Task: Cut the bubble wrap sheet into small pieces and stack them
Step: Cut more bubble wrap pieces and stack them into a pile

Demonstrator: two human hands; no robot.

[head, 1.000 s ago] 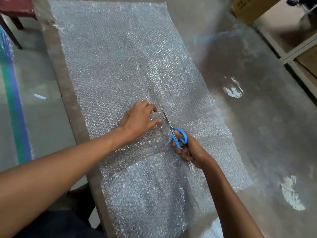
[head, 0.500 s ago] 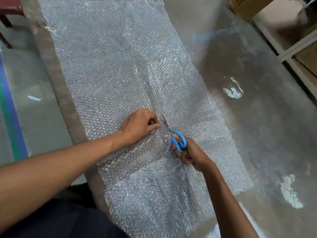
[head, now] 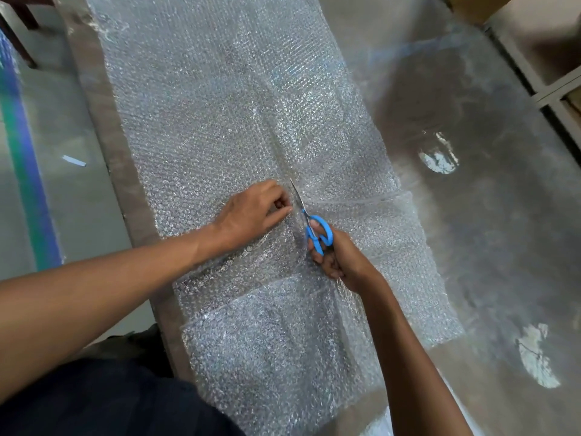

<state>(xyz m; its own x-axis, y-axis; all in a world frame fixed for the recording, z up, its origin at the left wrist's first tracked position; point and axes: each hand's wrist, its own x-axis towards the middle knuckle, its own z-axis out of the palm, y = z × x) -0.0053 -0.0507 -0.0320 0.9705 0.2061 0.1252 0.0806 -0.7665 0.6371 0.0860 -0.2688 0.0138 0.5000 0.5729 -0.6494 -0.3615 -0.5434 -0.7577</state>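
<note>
A long clear bubble wrap sheet (head: 220,99) lies flat along the grey table (head: 487,247), reaching from the far end to the near edge. My right hand (head: 338,258) grips blue-handled scissors (head: 314,228) whose blades point away from me into the sheet's middle. My left hand (head: 251,212) pinches the wrap just left of the blades, fingers curled. A smaller cut piece of bubble wrap (head: 267,350) lies on the sheet near me.
The table's left edge (head: 103,121) runs close beside the sheet, with floor and a green-blue stripe (head: 22,152) beyond. Shelving (head: 550,73) stands at the far right. Worn pale patches (head: 437,155) mark the bare tabletop right of the sheet.
My left hand's fingers have curled in from a flat spread to a pinch beside the blades. The scissors have crept slightly forward along the cut line.
</note>
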